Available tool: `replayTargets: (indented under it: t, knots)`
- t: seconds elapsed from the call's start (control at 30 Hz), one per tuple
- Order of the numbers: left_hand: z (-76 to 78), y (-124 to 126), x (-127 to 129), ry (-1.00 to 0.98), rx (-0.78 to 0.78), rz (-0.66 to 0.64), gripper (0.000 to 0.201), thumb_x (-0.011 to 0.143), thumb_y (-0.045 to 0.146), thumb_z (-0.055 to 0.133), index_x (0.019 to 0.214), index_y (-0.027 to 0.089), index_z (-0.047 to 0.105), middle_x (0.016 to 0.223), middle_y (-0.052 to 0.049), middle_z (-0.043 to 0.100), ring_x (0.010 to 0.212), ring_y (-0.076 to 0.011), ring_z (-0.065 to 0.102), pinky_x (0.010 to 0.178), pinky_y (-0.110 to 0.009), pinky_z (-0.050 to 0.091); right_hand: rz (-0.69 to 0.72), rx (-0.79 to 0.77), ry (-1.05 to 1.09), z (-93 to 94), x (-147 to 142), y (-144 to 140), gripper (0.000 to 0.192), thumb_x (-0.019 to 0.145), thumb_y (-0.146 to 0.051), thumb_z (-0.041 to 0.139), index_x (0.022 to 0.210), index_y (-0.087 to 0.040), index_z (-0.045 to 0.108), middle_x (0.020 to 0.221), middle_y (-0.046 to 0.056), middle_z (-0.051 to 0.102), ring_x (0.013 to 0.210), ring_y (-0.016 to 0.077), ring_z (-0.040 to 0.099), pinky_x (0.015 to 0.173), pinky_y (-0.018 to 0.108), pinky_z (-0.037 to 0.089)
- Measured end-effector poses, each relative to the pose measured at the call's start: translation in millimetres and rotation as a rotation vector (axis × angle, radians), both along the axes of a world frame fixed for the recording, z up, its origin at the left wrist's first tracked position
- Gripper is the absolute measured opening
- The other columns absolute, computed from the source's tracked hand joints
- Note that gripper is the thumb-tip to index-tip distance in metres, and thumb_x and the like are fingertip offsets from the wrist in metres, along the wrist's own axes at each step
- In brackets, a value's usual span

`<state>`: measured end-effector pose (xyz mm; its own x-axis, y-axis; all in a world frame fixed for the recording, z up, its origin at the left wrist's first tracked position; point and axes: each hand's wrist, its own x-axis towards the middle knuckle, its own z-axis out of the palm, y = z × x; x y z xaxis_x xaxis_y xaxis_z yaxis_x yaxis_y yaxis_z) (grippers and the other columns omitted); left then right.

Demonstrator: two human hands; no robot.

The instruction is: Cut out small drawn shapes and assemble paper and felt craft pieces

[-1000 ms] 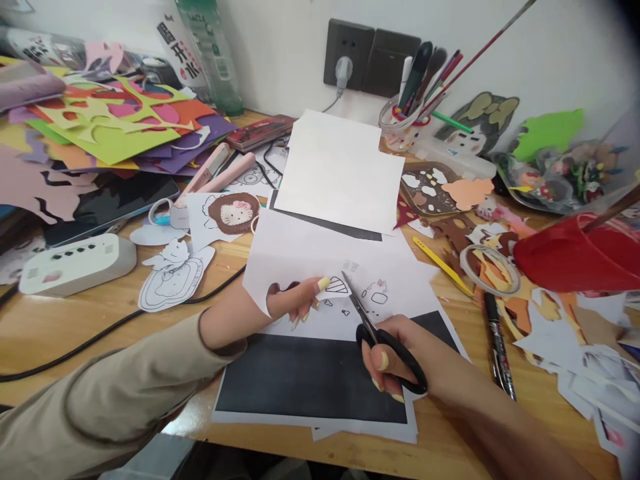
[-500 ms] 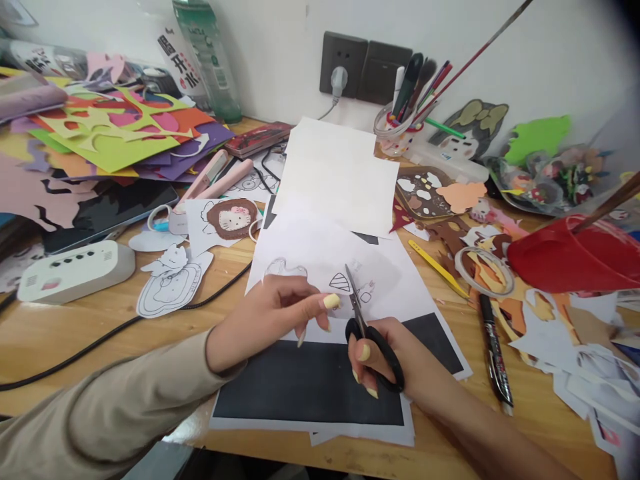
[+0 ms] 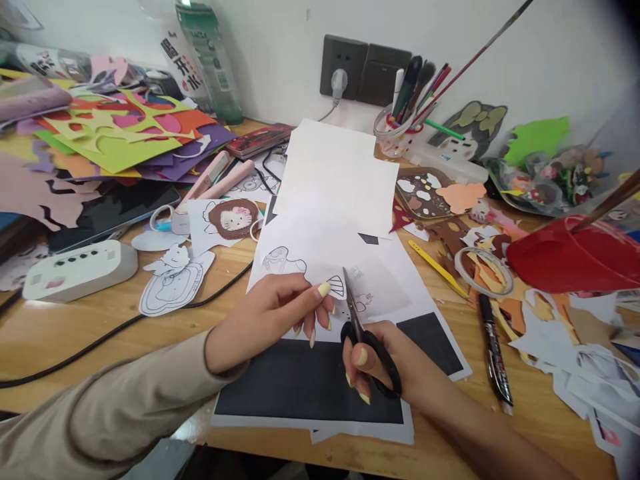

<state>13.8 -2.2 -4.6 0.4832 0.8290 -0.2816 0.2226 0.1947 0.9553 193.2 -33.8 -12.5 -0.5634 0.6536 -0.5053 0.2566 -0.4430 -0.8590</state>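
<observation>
Between its thumb and fingers my left hand pinches a small white paper piece with a striped, black-outlined drawing. Black-handled scissors are in my right hand, fingers through the loops. Their blades point up and away, close by the paper piece's right edge, and look nearly together. Under both hands lie white sheets with printed line drawings, one of them partly hidden by my left hand. Nearer to me is a sheet with a large black printed area.
Left are coloured foam sheets, a white power strip and a black cable. A black pen, yellow tweezers, a tape roll, paper scraps and a red cup lie right. A pen holder stands behind.
My left hand has turned the paper piece and lifted its thumb slightly. The scissors have shifted a little to the left beside it.
</observation>
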Motion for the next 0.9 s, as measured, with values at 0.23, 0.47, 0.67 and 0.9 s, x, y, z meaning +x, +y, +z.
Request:
replayTargets:
  t: [0.23, 0.47, 0.67, 0.9]
  knots:
    - [4.9, 10.9, -10.9, 0.012, -0.100, -0.202, 0.028, 0.078, 0.036, 0.042, 0.070, 0.014, 0.056, 0.061, 0.000, 0.059, 0.050, -0.0068, 0.051, 0.048, -0.016, 0.039, 0.096, -0.053, -0.037, 7.7, 6.7, 3.4, 0.048, 0.067, -0.059, 0.044, 0.058, -0.012, 0.050, 0.047, 0.000, 0.045, 0.044, 0.0074, 0.041, 0.042, 0.019, 0.027]
    - [12.2, 14.1, -17.1, 0.012, -0.145, -0.278, 0.027, 0.078, 0.035, 0.043, 0.067, 0.014, 0.056, 0.058, 0.000, 0.057, 0.049, -0.0064, 0.050, 0.046, -0.014, 0.038, 0.116, -0.173, -0.092, 9.1, 12.3, 6.1, 0.017, 0.065, -0.026, 0.051, 0.053, -0.013, 0.049, 0.048, -0.002, 0.046, 0.041, 0.0059, 0.042, 0.042, 0.018, 0.031]
    - [13.1, 16.2, -18.4, 0.045, -0.178, -0.355, 0.029, 0.079, 0.034, 0.041, 0.066, 0.013, 0.056, 0.057, -0.001, 0.057, 0.049, -0.0064, 0.050, 0.047, -0.014, 0.038, 0.164, -0.164, -0.158, 13.3, 13.9, 7.2, 0.013, 0.064, -0.020, 0.049, 0.053, -0.013, 0.050, 0.047, -0.003, 0.045, 0.042, 0.0060, 0.041, 0.042, 0.018, 0.032]
    - [8.0, 4.4, -4.6, -0.052, -0.101, -0.170, 0.027, 0.079, 0.035, 0.042, 0.073, 0.013, 0.057, 0.068, -0.001, 0.059, 0.055, -0.0077, 0.053, 0.054, -0.017, 0.041, 0.027, -0.063, -0.132, 4.2, 2.9, 2.5, 0.032, 0.068, -0.038, 0.052, 0.050, -0.013, 0.046, 0.042, -0.002, 0.044, 0.039, 0.0062, 0.039, 0.041, 0.019, 0.028]
